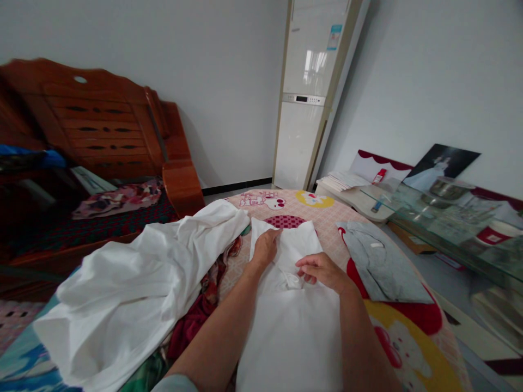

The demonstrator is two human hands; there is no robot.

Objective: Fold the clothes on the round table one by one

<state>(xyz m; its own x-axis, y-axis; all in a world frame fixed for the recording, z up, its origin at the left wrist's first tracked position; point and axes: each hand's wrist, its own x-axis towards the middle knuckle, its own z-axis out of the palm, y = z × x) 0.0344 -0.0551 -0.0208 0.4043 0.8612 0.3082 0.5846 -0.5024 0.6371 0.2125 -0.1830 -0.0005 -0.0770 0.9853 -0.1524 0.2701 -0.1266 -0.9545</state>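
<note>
A white shirt (pixel 290 332) lies lengthwise in front of me, its far part folded over and a collar-like opening near the middle. My left hand (pixel 265 247) is on the far left of the shirt, fingers bent and closed on the cloth, the tips partly hidden. Just above the opening, my right hand (pixel 321 270) hovers or lightly rests with its fingers apart; whether it touches the cloth is hard to tell. To the right lies a folded grey shirt (pixel 384 261). A large crumpled white cloth (pixel 139 288) spreads on the left.
Dark red and patterned fabrics (pixel 196 321) lie under the white cloth. The table's patterned cover (pixel 314 198) shows cartoon figures. A glass-topped stand (pixel 461 234) with bowls is close on the right. Behind are a wooden bench (pixel 102 130) and a tall white air conditioner (pixel 304 109).
</note>
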